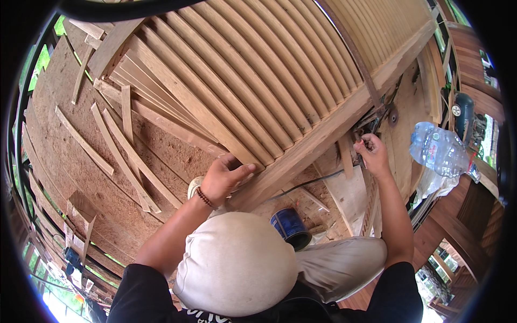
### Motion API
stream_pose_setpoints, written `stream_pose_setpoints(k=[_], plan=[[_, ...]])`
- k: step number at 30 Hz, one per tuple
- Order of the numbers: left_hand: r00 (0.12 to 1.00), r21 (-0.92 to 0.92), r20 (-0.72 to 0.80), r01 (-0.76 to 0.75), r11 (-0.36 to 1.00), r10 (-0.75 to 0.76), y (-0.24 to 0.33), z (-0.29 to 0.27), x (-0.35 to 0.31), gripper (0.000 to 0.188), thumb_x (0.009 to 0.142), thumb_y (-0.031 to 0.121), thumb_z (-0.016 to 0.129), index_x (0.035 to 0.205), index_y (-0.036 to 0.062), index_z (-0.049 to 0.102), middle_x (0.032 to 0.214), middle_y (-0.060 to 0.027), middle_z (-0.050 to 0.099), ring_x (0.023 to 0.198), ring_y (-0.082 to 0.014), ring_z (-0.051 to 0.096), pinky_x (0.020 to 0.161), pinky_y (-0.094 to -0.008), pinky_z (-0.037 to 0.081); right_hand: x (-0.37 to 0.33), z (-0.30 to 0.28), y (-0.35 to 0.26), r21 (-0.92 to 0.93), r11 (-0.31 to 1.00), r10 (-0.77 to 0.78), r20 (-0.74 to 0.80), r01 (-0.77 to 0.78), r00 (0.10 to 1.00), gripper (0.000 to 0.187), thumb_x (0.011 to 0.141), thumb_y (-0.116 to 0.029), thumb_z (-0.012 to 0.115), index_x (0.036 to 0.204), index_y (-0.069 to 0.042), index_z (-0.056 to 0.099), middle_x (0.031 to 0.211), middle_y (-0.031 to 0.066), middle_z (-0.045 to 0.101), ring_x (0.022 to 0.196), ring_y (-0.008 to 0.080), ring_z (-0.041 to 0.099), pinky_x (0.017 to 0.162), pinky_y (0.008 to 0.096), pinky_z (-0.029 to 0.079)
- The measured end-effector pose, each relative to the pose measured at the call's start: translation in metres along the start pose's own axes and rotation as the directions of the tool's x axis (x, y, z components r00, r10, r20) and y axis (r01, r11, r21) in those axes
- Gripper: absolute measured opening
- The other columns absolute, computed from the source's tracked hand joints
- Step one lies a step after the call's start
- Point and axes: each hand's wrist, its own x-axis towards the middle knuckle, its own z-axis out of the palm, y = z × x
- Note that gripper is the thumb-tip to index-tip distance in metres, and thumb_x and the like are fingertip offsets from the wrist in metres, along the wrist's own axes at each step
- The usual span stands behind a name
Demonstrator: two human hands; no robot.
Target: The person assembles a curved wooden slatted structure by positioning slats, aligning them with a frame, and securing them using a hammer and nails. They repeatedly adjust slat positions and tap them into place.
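A large louvered wooden panel [253, 75], with rows of parallel slats set into a thick side rail [318, 139], lies slanted before me. My left hand [218, 182] is closed around the lower end of the outermost slat [199, 110], beside the rail, thumb on top and fingers mostly hidden beneath. Across the panel runs a long rusty metal clamp bar [354, 54], its lower end at the rail's outer side. Close to that end, my right hand [375, 156] has its fingers pinched together; a small reddish spot shows at the fingertips, too small to name.
Loose wooden strips [126, 153] lie on the sawdust-strewn boards [70, 156] at left. A blue can [291, 227] stands near my knees. To the right are a large clear plastic bottle [439, 151] and a dark green tool [464, 116]. A black cable [307, 184] crosses the floor.
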Motion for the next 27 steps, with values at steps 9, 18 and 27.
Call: stream_pose_setpoints(k=[9, 18, 27], plan=[[1.0, -0.011, 0.008, 0.017, 1.0, -0.017, 0.002, 0.001, 0.005, 0.027, 0.091, 0.019, 0.076, 0.105, -0.0017, 0.067, 0.09, -0.0042, 0.069, 0.075, -0.0078, 0.06, 0.062, -0.0223, 0.047, 0.002, -0.003, 0.002, 0.165, 0.979, 0.109, 0.077, -0.121, 0.991, 0.026, 0.091, -0.017, 0.076, 0.104, 0.001, 0.062, 0.083, -0.002, 0.06, 0.074, 0.0068, 0.055, 0.071, 0.0227, 0.046], [0.999, 0.065, -0.012, 0.05, 0.997, -0.049, 0.003, -0.002, 0.005, 0.028, 0.09, 0.021, 0.077, 0.103, -0.0019, 0.068, 0.09, -0.0052, 0.07, 0.079, -0.0092, 0.062, 0.068, -0.0233, 0.049, 0.003, -0.001, 0.0, 0.05, 0.997, 0.054, 0.02, -0.055, 0.998, 0.028, 0.089, -0.014, 0.077, 0.106, 0.002, 0.061, 0.082, 0.0002, 0.06, 0.073, 0.0078, 0.058, 0.067, 0.0236, 0.048], [0.97, 0.062, -0.198, -0.134, 0.989, 0.144, 0.012, -0.006, -0.001, 0.049, 0.089, 0.024, 0.076, 0.124, -0.0047, 0.057, 0.102, -0.0099, 0.068, 0.09, -0.016, 0.064, 0.079, -0.028, 0.052, 0.006, -0.002, 0.001, 0.067, 0.993, 0.092, 0.052, -0.096, 0.994, 0.027, 0.089, -0.013, 0.077, 0.103, 0.002, 0.06, 0.079, -0.0018, 0.058, 0.07, 0.0062, 0.056, 0.063, 0.0223, 0.045]])
